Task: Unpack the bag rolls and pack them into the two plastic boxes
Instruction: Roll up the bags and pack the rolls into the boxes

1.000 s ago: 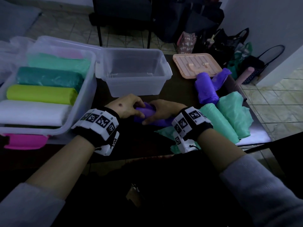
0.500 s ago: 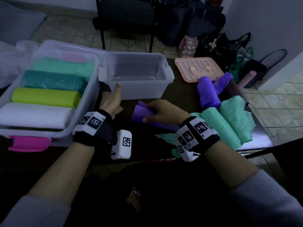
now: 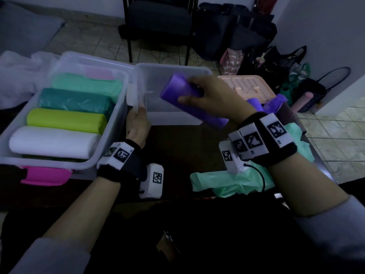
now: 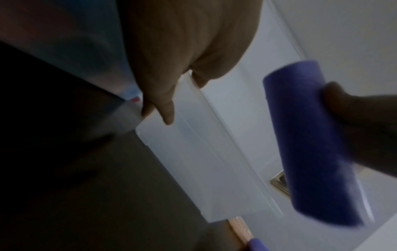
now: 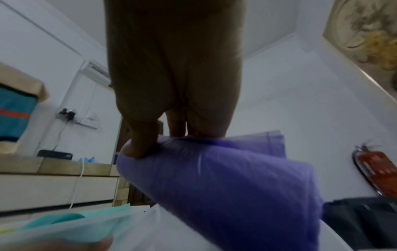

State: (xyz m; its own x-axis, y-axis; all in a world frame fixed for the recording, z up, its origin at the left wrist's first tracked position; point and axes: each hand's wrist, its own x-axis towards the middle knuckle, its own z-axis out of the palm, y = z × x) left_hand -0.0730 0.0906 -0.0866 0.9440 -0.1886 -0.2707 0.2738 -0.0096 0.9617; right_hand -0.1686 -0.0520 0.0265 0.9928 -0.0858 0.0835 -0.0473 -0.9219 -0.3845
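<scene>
The dark tabletop (image 3: 177, 155) carried two clear plastic boxes side by side. The larger box (image 3: 110, 147), at 9 o'clock, held five rolls lying parallel: white (image 3: 51, 143), lime (image 3: 65, 120), dark teal (image 3: 73, 100), mint (image 3: 87, 84) and, at the far end, pale pink (image 3: 98, 73). A magenta lid (image 3: 45, 175) lay under its near edge. The smaller box (image 3: 169, 115), at 12 o'clock, had a bare floor. A peach lid (image 3: 246, 88) lay at 1 o'clock, with another purple roll (image 3: 254, 102) touching its near edge. Crumpled mint bags (image 3: 227, 182) lay at 4 o'clock. The right hand (image 3: 215, 97) was clamped on a purple bag roll (image 3: 185, 99), tilted, above the smaller box's opening. The left hand (image 3: 138, 123) gripped that box's left rim, fingers curled over the edge (image 4: 163, 108).
</scene>
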